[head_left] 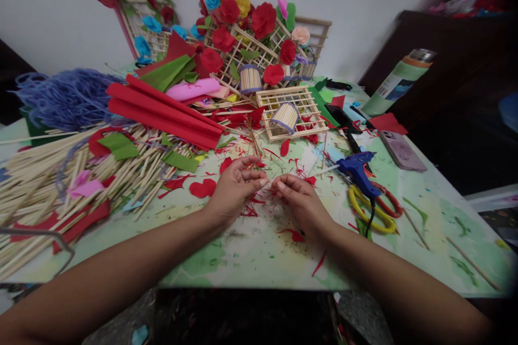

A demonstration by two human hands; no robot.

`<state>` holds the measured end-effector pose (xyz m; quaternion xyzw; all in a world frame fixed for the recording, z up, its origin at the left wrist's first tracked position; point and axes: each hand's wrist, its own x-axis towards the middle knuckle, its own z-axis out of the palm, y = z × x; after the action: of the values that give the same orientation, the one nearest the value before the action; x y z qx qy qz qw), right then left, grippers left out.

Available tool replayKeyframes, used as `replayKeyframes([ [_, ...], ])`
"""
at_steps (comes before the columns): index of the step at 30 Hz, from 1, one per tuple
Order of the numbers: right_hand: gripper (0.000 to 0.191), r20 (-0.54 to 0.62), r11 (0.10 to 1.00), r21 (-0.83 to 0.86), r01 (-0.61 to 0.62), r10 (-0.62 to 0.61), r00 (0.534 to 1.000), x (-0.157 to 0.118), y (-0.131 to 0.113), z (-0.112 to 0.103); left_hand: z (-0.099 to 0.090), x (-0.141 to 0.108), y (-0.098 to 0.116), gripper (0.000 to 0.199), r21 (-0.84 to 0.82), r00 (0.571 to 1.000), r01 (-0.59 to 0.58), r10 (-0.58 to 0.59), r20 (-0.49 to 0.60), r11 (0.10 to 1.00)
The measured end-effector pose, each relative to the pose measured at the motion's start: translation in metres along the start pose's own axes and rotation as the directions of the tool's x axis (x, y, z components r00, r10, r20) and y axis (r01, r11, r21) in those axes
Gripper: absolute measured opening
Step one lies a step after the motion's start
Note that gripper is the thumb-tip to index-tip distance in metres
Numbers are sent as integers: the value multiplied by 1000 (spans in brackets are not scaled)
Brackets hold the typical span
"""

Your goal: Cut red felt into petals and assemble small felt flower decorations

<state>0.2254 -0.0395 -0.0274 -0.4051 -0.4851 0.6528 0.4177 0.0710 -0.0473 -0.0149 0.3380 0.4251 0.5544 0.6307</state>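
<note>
My left hand (234, 190) and my right hand (301, 202) meet fingertip to fingertip above the table's middle. Both are closed in a pinch, thumb against forefinger. Whatever sits between the fingertips is too small to make out. Thin red paper scraps (254, 207) lie under and around them. Left of my left hand is a red paper petal (202, 188). Just beyond the hands stands a small lattice frame of sticks (305, 98) with a little stick basket (285, 117) on it. A blue glue gun (360, 172) rests to the right of my right hand.
Yellow-handled scissors (366, 215) lie by the glue gun's cord. Farther right are a phone (402, 150) and a green bottle (399, 82). Wooden sticks (36, 178), folded red paper (162, 113) and blue yarn (73, 97) fill the left. Lattices with paper flowers (264, 20) lean against the wall.
</note>
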Motion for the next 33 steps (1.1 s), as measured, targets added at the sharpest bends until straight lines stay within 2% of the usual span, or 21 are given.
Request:
replayKeyframes([
  [8,20,65,1000,-26,9,-8,998,0,4,-2,2,-5,-3,56,73,995,10,-16,93,997],
  [33,25,64,988,-147,40,-31,997,-1,4,-2,-1,-4,-3,57,145,999,-19,12,46,989],
])
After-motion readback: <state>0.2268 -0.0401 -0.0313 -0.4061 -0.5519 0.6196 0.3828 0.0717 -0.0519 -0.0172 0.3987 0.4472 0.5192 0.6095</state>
